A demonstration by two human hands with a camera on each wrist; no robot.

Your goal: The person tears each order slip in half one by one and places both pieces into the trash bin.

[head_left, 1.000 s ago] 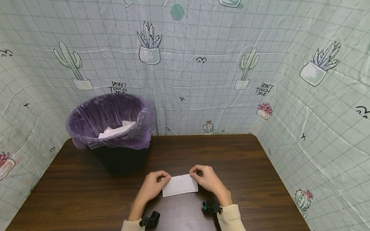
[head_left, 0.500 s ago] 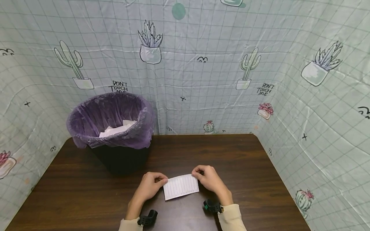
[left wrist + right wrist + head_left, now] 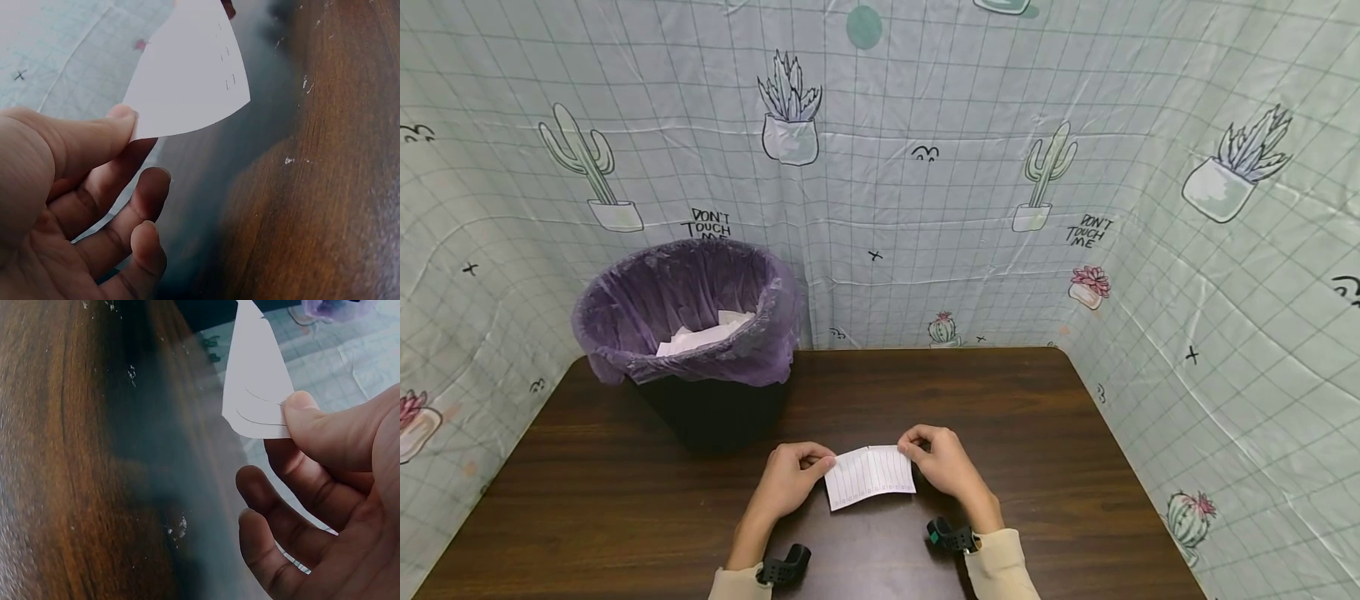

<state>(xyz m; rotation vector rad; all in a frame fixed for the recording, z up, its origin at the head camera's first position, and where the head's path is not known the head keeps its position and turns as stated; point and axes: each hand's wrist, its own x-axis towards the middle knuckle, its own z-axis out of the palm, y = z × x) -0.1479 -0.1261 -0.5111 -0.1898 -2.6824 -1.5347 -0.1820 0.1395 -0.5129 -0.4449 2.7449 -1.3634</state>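
Note:
Between both hands is a small white slip of lined paper (image 3: 870, 477), bowed, with a row of small marks along its near edge. In the head view a small nick or crease shows at the middle of its far edge. My left hand (image 3: 788, 480) pinches the slip's left far corner between thumb and forefinger. At the opposite corner my right hand (image 3: 942, 460) pinches it the same way. The left wrist view shows the paper (image 3: 187, 75) curving away from the thumb. In the right wrist view the other fingers (image 3: 265, 544) curl loosely below the paper.
A black bin (image 3: 715, 417) with a purple liner (image 3: 625, 292) stands at the back left of the dark wooden table (image 3: 985, 392). White paper pieces (image 3: 703, 337) lie in it. A cactus-print cloth (image 3: 917, 208) surrounds the table on the back and sides.
My left hand has shifted slightly left. The slip has gone from nearly flat to tilted and then bowed, and a nick or crease now shows at its far edge. Both pinches hold.

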